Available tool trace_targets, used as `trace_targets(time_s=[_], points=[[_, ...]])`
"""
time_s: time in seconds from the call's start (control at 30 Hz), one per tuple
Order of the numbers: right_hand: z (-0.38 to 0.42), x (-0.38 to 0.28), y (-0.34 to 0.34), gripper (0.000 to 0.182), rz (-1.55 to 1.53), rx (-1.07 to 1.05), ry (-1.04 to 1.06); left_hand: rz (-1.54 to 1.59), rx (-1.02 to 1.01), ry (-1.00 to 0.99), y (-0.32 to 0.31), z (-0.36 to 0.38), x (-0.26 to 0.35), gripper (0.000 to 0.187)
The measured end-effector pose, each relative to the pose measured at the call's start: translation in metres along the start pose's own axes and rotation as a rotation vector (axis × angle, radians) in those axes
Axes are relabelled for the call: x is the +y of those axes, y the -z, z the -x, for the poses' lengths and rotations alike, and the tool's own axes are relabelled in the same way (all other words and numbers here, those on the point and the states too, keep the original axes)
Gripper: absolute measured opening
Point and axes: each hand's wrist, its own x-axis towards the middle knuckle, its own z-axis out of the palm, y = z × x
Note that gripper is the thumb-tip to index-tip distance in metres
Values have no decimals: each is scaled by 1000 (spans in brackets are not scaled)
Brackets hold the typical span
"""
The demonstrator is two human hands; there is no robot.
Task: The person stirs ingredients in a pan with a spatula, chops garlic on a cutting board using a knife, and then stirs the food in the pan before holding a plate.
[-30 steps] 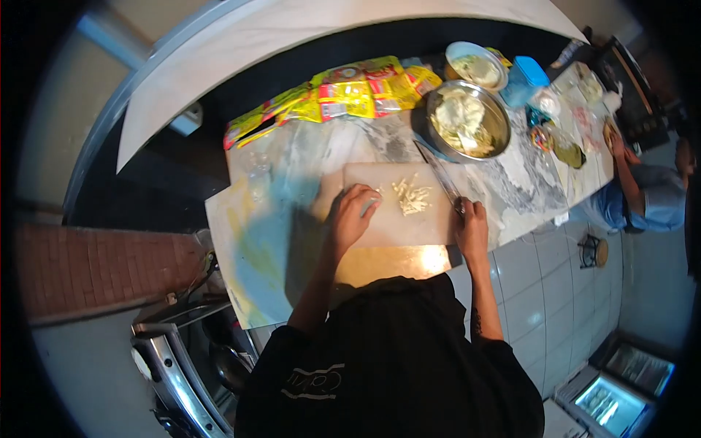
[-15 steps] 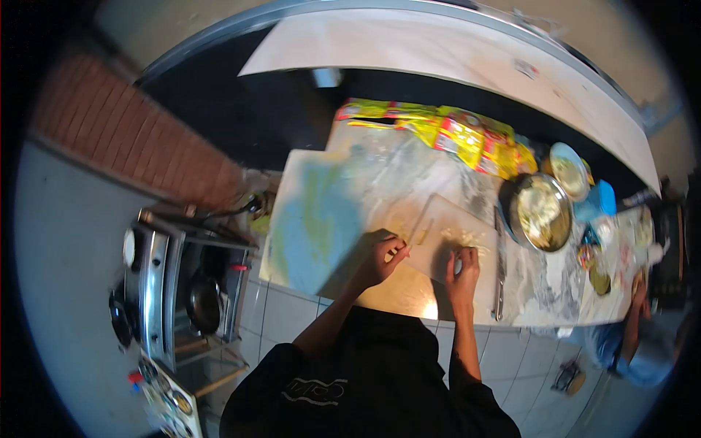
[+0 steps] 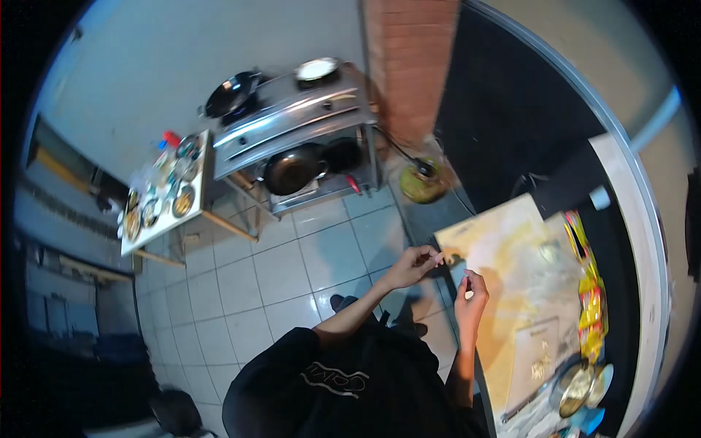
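Hovering by the left edge of the counter (image 3: 504, 292), the left hand (image 3: 410, 268) and right hand (image 3: 472, 290) curl, grip unclear; pale strips (image 3: 541, 367) lie near right on the cutting board (image 3: 527, 350). Slicing seems partway; more calls for the knife (image 3: 520, 406).

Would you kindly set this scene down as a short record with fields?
Left hand: near the counter's edge, fingers bent; contents unclear
Right hand: close by, fingers bent; contents unclear
Cutting board: on the counter, bearing pale pieces
Knife: at the board's edge
Packets: yellow, beyond the board
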Motion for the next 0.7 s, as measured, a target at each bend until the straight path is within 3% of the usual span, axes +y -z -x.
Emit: trace_targets(time_s=[0.07, 0.2, 0.4, 0.7], points=[[-4, -27, -46, 18, -44, -74, 22, 46, 71, 10, 50, 19, 7, 26], [-2, -59, -155, 18, -169, -247, 48, 57, 297, -182, 150, 67, 21, 23], [0, -172, -271, 19, -264, -535, 186, -1, 642, -101, 286, 174, 23, 22], [-69, -188, -412, 26, -476, -707, 101, 74, 994, 20, 380, 264, 30, 30]])
